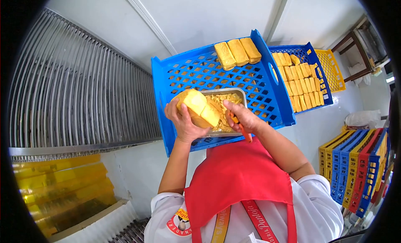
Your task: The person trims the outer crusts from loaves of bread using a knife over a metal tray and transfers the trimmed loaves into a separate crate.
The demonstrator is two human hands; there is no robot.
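Observation:
My left hand point(184, 122) is wrapped round a yellow bread loaf point(195, 104), holding it tilted over the left side of a metal pan point(241, 92). Yellow crust shavings point(223, 102) fill the pan. In my right hand point(244, 117), just right of the loaf, is a tool with an orange handle point(245, 133); its working end cannot be made out. The pan lies in a blue plastic crate point(175, 61) with a lattice bottom. Three loaves point(238, 53) lie side by side at the crate's far right corner.
A darker blue crate point(311, 55) holds rows of yellow loaves point(303, 85), with a yellow crate point(330, 67) behind. Stacked coloured crates point(353, 168) stand at lower right. On the left is a metal rack point(83, 92), above yellow translucent sheets point(67, 184). A white wall is at the back.

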